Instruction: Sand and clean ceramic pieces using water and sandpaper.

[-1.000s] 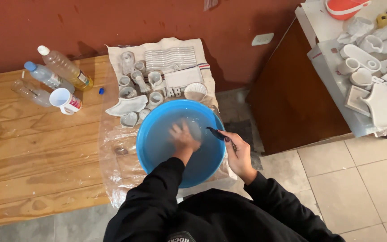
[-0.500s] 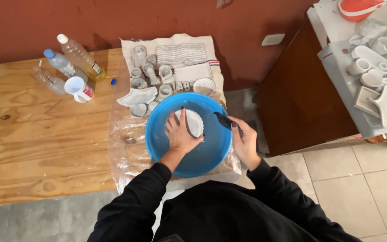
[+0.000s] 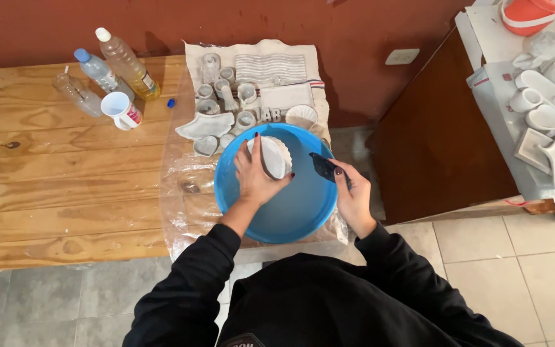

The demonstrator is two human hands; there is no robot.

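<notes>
Head view. The left hand (image 3: 252,175) held a small white scalloped dish (image 3: 272,156) over the blue basin (image 3: 290,212) at the bench's right edge; the right hand (image 3: 353,196) pinched a dark tool (image 3: 324,167) beside it. Judged risks: the dish could slip from wet fingers and chip against the basin wall; the basin, overhanging the edge on plastic sheeting (image 3: 184,193), could tip. The tool's tip and the basin's contents were hard to make out; other white casts (image 3: 205,125) lay behind.
</notes>
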